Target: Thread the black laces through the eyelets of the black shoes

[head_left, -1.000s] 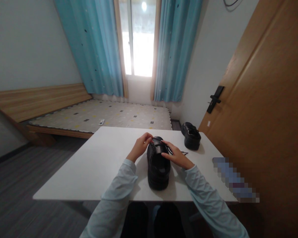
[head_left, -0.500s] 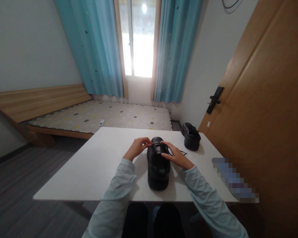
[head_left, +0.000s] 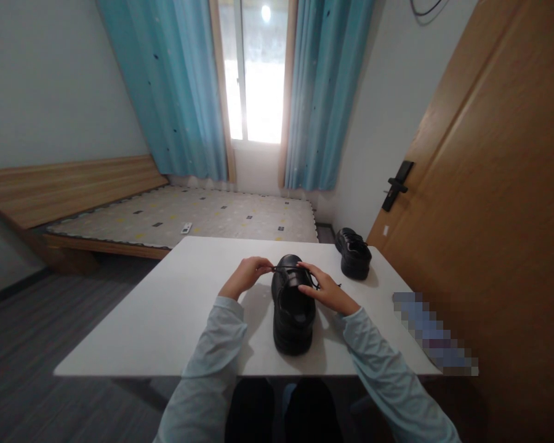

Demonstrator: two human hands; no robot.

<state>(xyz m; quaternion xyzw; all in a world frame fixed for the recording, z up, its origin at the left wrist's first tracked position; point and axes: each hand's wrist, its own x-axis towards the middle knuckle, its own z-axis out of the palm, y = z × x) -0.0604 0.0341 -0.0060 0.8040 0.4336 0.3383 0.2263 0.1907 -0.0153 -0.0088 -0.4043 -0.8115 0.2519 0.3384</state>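
A black lace-up shoe (head_left: 293, 332) stands on the white table (head_left: 166, 320) with its heel towards me and its toe pointing away. At the left of its toe end, my left hand (head_left: 244, 277) pinches a black shoelace (head_left: 282, 268), which runs taut across the front of the shoe. My right hand (head_left: 329, 291) grips the shoe's right side around the lacing, thumb on the tongue area and fingertips by the lace. A loose lace end shows beside the right hand. Which part the right fingertips press is hard to make out.
A second black shoe (head_left: 354, 255) sits at the table's far right corner. Near the right edge lies a pixelated bluish item (head_left: 434, 335). Beyond the table is a bed (head_left: 221, 215) with a white remote (head_left: 186, 228). A wooden door (head_left: 498, 184) stands on the right.
My left hand has moved left, away from the shoe, drawing the lace out straight. My right hand and both shoes have stayed about where they were.
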